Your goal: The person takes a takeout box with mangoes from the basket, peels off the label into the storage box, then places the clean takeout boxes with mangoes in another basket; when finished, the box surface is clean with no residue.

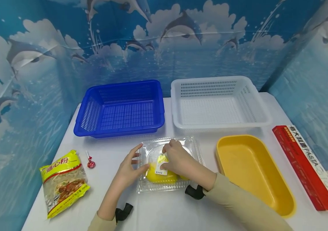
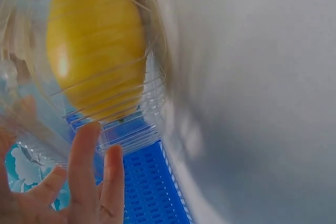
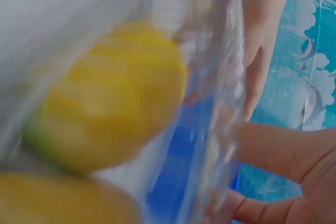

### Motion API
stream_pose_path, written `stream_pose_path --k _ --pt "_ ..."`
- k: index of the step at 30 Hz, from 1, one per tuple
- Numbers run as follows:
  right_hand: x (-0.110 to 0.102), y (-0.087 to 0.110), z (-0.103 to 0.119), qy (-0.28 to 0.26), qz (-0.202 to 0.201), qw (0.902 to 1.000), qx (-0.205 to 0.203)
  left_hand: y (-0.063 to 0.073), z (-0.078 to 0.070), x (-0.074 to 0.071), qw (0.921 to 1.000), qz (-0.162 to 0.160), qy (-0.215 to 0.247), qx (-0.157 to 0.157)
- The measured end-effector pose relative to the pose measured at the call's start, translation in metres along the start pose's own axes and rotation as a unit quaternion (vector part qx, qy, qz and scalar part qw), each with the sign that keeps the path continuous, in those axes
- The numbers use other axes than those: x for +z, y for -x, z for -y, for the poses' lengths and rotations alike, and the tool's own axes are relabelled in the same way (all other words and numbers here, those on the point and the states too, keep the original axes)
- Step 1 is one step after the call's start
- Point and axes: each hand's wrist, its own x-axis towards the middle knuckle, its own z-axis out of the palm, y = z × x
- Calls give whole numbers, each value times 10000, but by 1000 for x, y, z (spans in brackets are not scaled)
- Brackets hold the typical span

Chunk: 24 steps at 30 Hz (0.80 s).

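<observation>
A clear plastic clamshell box [image 1: 192, 146] stands on the table in front of me, with yellow fruits [image 1: 153, 176] inside. A white and yellow label [image 1: 161, 167] is on its lid. My left hand [image 1: 130, 168] is at the box's left side, fingers spread and thumb reaching over the lid. In the left wrist view its fingertips are right at the ribbed wall, near a long yellow fruit [image 2: 97, 45]. My right hand [image 1: 179, 158] reaches over the lid, its fingers bent beside the label. In the right wrist view, I cannot tell whether its thumb and finger pinch anything.
Behind the box stand a blue basket [image 1: 119, 131] and a white basket [image 1: 221, 124]. To the right are a yellow tub [image 1: 247, 160] and a red pasta box [image 1: 302, 170]. On the left lie a noodle bag [image 1: 65, 184] and a red lollipop [image 1: 91, 164].
</observation>
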Motion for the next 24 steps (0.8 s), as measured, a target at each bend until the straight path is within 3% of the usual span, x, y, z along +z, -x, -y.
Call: stream_pose_path --k 8,16,19,24 --pt "5 2 6 23 -148 9999 9 1 2 0 9999 -20 57 109" --pt "6 1 7 -321 -90 9994 116 1 1 0 9999 -53 -9 98" --pt "7 3 6 -547 -312 9978 222 2 -1 0 10000 -51 -12 66" --pt "1 10 1 -1084 -946 9895 -142 3 -2 0 10000 -34 9 21"
